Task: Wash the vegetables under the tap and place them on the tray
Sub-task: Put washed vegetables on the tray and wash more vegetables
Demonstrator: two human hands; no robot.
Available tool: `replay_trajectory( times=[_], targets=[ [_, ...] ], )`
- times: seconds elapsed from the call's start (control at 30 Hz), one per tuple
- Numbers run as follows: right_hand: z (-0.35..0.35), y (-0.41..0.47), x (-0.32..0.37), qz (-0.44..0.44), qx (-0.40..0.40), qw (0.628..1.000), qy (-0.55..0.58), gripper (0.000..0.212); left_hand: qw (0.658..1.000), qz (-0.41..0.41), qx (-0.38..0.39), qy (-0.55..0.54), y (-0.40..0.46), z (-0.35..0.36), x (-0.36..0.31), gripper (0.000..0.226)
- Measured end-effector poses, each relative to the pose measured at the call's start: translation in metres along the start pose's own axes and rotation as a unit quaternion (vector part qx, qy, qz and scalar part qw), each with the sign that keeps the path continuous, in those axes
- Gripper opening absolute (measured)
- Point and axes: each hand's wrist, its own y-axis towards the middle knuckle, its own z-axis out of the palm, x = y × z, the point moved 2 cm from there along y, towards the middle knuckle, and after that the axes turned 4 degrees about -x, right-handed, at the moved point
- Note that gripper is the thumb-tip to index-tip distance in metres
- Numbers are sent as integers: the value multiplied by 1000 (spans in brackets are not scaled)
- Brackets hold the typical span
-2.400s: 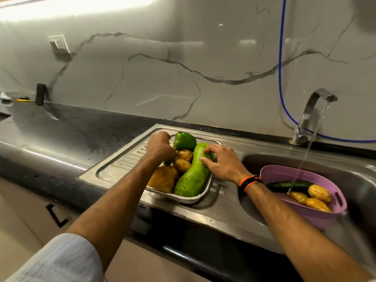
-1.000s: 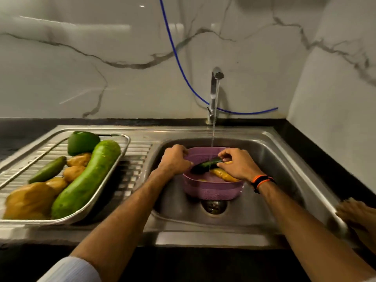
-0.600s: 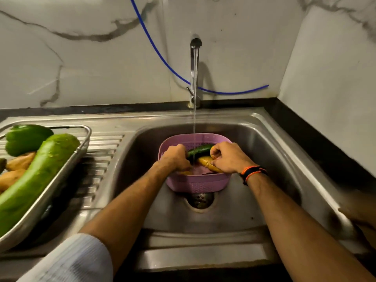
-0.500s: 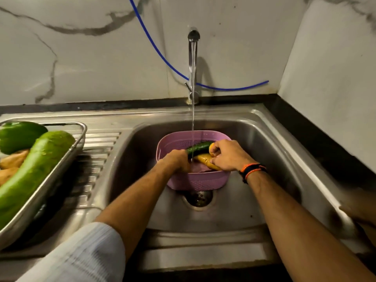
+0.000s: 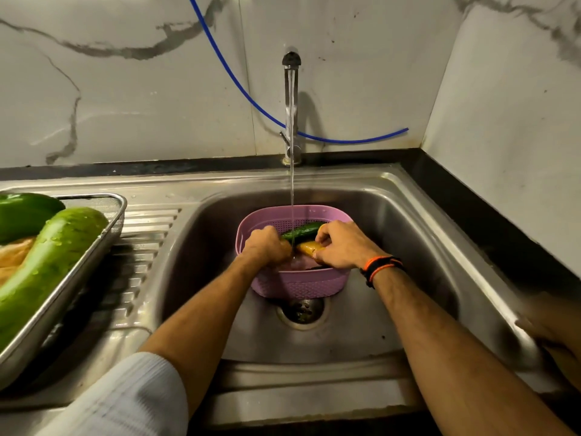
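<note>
Water runs from the tap [image 5: 291, 102] into a purple basket [image 5: 301, 283] standing in the steel sink [image 5: 393, 278]. A dark green cucumber [image 5: 301, 230] and a yellow potato [image 5: 305, 247] lie in the basket under the stream. My left hand [image 5: 266, 248] is curled round the cucumber's left end. My right hand [image 5: 344, 247] grips the potato between thumb and fingers, its index finger at the cucumber's right end. At the left, the metal tray [image 5: 67, 291] on the drainboard holds a large green gourd [image 5: 53, 265], a green pepper [image 5: 25, 212] and potatoes [image 5: 12, 254].
A blue hose [image 5: 251, 96] hangs across the marble wall behind the tap. The drain [image 5: 303, 309] sits just in front of the basket. Another person's hand [image 5: 553, 338], blurred, rests on the sink's right rim. A black counter strip runs along the right wall.
Both my hands left the tray and moved right into the basket under the tap. Over the last half second they stay there, shifting slightly on the vegetables in the stream.
</note>
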Motion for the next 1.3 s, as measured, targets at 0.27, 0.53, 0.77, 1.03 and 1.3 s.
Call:
replay_trajectory(
  times=[0.27,0.53,0.77,1.03,1.3],
  targets=[
    [5,-1,13,-16,-14,998,58,43,797,-89,58,-595,-22,-17,-15,33],
    [8,-6,47,13,-62,958,278,57,752,-72,77,-651,-20,-11,-25,25],
    [6,21,68,61,-103,936,331,45,705,-62,18,-706,-27,-12,-40,32],
    [14,37,66,57,-137,901,408,35,704,-72,-27,-706,-19,-13,-39,39],
    [17,38,72,45,-180,898,399,40,695,-72,-81,-710,-17,-16,-45,32]
  ],
)
